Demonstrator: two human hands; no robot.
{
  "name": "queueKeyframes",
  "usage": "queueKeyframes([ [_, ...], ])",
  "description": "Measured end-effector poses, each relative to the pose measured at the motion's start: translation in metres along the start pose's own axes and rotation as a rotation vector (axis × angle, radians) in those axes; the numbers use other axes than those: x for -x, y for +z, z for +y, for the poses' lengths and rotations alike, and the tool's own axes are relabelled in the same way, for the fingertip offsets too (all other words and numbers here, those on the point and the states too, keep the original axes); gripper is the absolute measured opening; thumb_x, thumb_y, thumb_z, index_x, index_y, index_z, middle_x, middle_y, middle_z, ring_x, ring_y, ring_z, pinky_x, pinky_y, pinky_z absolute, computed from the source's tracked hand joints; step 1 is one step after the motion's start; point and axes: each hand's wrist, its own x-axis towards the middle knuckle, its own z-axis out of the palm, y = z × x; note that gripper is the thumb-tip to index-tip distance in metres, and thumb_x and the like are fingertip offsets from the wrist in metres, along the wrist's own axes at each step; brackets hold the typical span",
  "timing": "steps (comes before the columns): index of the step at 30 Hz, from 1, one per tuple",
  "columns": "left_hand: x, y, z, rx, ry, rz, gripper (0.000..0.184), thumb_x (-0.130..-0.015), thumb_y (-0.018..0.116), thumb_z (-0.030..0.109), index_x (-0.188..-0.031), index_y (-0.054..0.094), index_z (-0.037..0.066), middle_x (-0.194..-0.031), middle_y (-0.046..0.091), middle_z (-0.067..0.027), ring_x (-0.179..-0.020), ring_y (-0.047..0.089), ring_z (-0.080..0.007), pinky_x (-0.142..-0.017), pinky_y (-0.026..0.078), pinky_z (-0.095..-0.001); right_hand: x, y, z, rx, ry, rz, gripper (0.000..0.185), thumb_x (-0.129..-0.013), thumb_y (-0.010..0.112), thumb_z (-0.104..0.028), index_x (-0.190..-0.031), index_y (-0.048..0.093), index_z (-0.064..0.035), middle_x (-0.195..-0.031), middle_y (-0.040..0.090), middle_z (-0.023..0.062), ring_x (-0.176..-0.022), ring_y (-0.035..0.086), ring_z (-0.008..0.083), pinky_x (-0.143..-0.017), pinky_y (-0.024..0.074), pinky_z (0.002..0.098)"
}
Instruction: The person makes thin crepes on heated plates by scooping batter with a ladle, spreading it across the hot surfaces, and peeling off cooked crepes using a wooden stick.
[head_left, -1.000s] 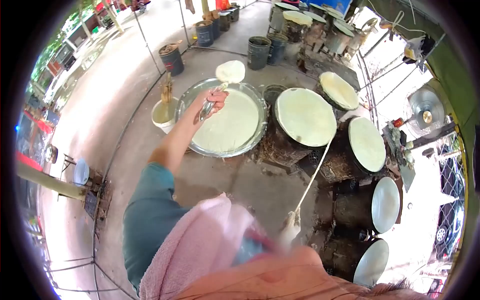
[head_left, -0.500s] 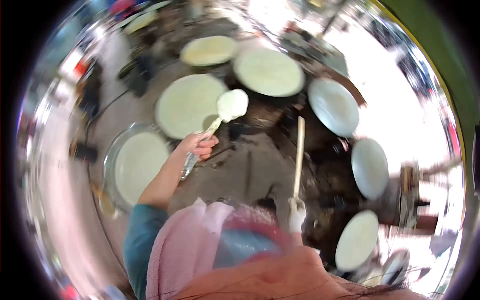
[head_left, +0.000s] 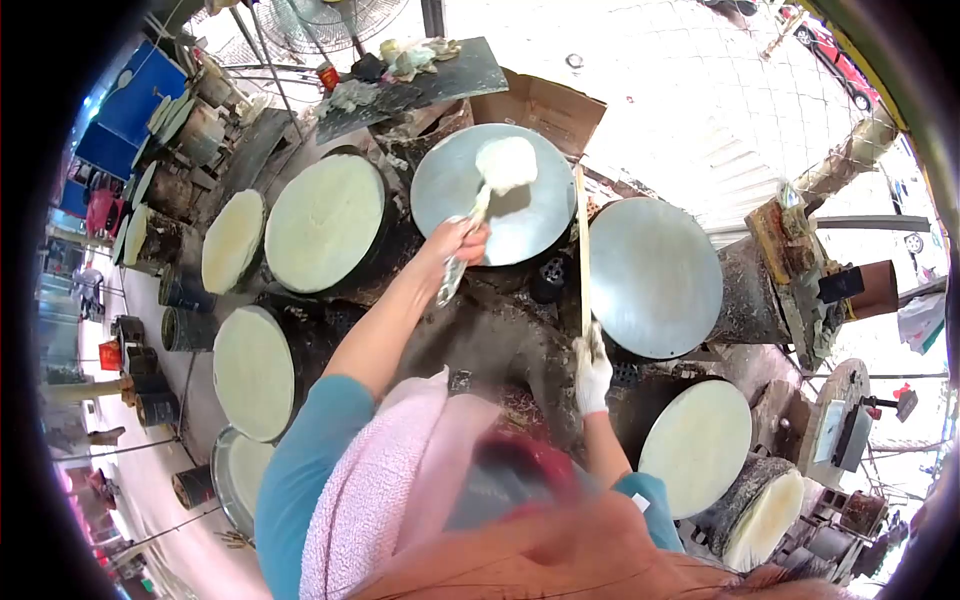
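Observation:
My left hand (head_left: 462, 243), bare, is closed round the wrapped handle of a scoop (head_left: 507, 166). Pale, thick batter covers the scoop's head, which hangs above a bare round metal griddle (head_left: 440, 190) and casts a shadow on it. A white glove covers my right hand (head_left: 592, 372), whose fingers are wrapped round a long wooden stick (head_left: 584, 250). The stick points away from me, in the gap between that griddle and a second bare griddle (head_left: 655, 278) to the right.
Pale sheets coat other round griddles: two at far left (head_left: 325, 222) (head_left: 254, 373) and one at right (head_left: 697, 448). A metal basin (head_left: 235, 495) stands at lower left. Beyond the griddles are a cardboard box (head_left: 540, 110) and a dark board (head_left: 440, 85) with cloths.
The view has turned to the right. My left hand and the scoop have gone from near a coated griddle to over a bare one. My right hand still holds the stick.

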Motion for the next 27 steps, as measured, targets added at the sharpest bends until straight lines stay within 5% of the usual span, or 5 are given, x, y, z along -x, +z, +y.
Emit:
queueKeyframes([
  [8, -0.178, -0.007, -0.05, -0.188, 0.132, 0.264, 0.022, -0.094, 0.051, 0.018, -0.081, 0.05, -0.001, -0.061, 0.048, -0.0041, -0.043, 0.042, -0.0125, -0.04, 0.032, -0.0291, -0.115, 0.104, -0.048, 0.953, 0.022, -0.074, 0.049, -0.095, 0.05, -0.031, -0.141, 0.038, -0.0175, -0.088, 0.063, 0.0235, -0.076, 0.062, 0.0405, -0.066, 0.0492, 0.0487],
  [14, -0.195, -0.102, -0.04, -1.104, 0.419, 0.488, 0.032, -0.084, 0.063, 0.02, -0.1, 0.056, -0.007, -0.082, 0.064, -0.0269, -0.083, 0.062, -0.044, -0.071, 0.048, -0.0478, -0.117, 0.159, 0.002, 0.233, -0.038, 0.163, 0.033, -0.095, 0.054, -0.025, -0.123, 0.053, -0.007, -0.073, 0.061, 0.004, -0.058, 0.056, 0.0182, -0.055, 0.0479, 0.0321],
  [17, -0.179, -0.139, -0.003, -1.012, 0.556, 0.54, 0.032, -0.086, 0.062, 0.021, -0.1, 0.055, -0.008, -0.08, 0.063, -0.0259, -0.078, 0.062, -0.0432, -0.068, 0.048, -0.0457, -0.116, 0.226, -0.074, -0.174, 0.489, 0.071, 0.023, -0.089, 0.063, -0.032, -0.085, 0.062, -0.0098, -0.052, 0.043, -0.005, -0.039, 0.035, 0.0065, -0.036, 0.0288, 0.0246],
  [21, -0.15, -0.182, 0.046, -0.827, 0.751, 0.425, 0.021, -0.092, 0.057, 0.019, -0.098, 0.056, -0.001, -0.067, 0.054, -0.0074, -0.06, 0.051, -0.0161, -0.057, 0.043, -0.0323, -0.123, 0.216, -0.084, 0.291, 0.238, 0.013, 0.029, -0.093, 0.06, -0.025, -0.111, 0.065, -0.0037, -0.074, 0.062, -0.0012, -0.063, 0.051, 0.0044, -0.055, 0.0409, 0.0216],
  [27, -0.118, -0.242, 0.056, -1.03, 0.492, 0.27, 0.021, -0.087, 0.059, 0.013, -0.102, 0.057, -0.002, -0.081, 0.06, -0.0184, -0.069, 0.059, -0.0323, -0.064, 0.046, -0.0391, -0.12, 0.209, -0.067, 0.127, 0.365, 0.002, 0.028, -0.093, 0.06, -0.023, -0.112, 0.064, -0.0024, -0.072, 0.055, -0.0069, -0.06, 0.043, 0.0023, -0.056, 0.0359, 0.0169],
])
